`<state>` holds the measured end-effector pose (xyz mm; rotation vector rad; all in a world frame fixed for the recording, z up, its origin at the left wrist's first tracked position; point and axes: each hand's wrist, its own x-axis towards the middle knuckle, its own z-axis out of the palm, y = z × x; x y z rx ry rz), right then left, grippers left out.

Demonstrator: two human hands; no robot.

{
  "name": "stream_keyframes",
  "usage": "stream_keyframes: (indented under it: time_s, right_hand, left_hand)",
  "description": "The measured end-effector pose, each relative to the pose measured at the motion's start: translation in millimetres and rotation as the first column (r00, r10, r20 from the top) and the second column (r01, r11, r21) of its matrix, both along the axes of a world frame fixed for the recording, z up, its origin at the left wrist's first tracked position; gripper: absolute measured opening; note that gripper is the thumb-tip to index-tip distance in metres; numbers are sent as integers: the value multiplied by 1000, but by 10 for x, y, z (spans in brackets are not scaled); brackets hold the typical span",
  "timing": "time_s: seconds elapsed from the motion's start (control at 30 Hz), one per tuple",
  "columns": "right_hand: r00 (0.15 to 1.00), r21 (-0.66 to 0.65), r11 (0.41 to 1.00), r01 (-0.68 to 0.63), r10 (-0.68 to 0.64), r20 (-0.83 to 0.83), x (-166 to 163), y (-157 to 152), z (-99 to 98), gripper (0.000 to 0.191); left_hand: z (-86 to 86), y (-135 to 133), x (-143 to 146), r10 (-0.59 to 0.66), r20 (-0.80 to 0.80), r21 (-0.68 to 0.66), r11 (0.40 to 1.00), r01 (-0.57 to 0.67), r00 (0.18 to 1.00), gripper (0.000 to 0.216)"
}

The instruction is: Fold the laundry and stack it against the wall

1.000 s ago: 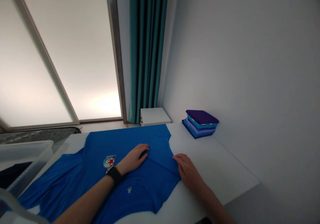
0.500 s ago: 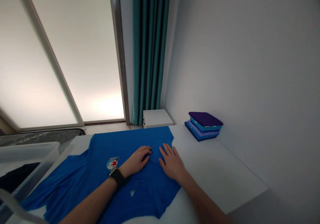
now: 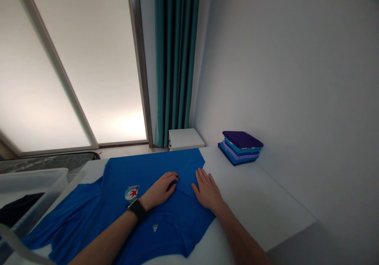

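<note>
A blue T-shirt [image 3: 115, 174] lies spread on the white table [image 3: 266, 202], its collar towards me and a sleeve stretched out to the left. A round badge with a red figure is printed on it. My left hand [image 3: 160, 190], with a dark watch on the wrist, rests on the middle of the shirt with fingers slightly bent and thumb apart. Flat on the shirt's right side lies my right hand [image 3: 208, 192], fingers stretched out. Neither hand grasps the cloth.
A stack of folded clothes [image 3: 241, 148], purple on top, stands at the table's back right by the wall. On the left is a translucent bin [image 3: 56, 186] with dark cloth [image 3: 20, 208] in it. Behind the table are a white cabinet [image 3: 186, 139] and a green curtain [image 3: 176, 68].
My right hand has slid a little to the right across the shirt, and its fingers are closer together. My left hand stays in its place on the cloth.
</note>
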<state>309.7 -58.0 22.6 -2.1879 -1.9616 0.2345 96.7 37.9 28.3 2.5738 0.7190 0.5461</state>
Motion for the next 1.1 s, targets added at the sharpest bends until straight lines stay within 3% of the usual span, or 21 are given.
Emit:
stream_keyframes:
  time_s: [0.67,0.83,0.97,1.1]
  right_hand:
    - [998,-42,998,44,-42,48,60,33,-30,69]
    - [998,-26,998,54,-53,43,56,18,-16,68]
    - [998,-27,998,52,-50,44,51,15,-13,65]
    - [997,-23,999,42,-41,61,63,33,-51,62]
  left_hand:
    - [31,-36,4,3,-1,-5,1000,-3,1000,26]
    - [53,-28,-16,39,-16,-9,999,-39,999,45]
    - [53,-7,24,40,-103,61,998,-34,994,50]
    - [47,-10,251,3,-196,157,987,28,981,52]
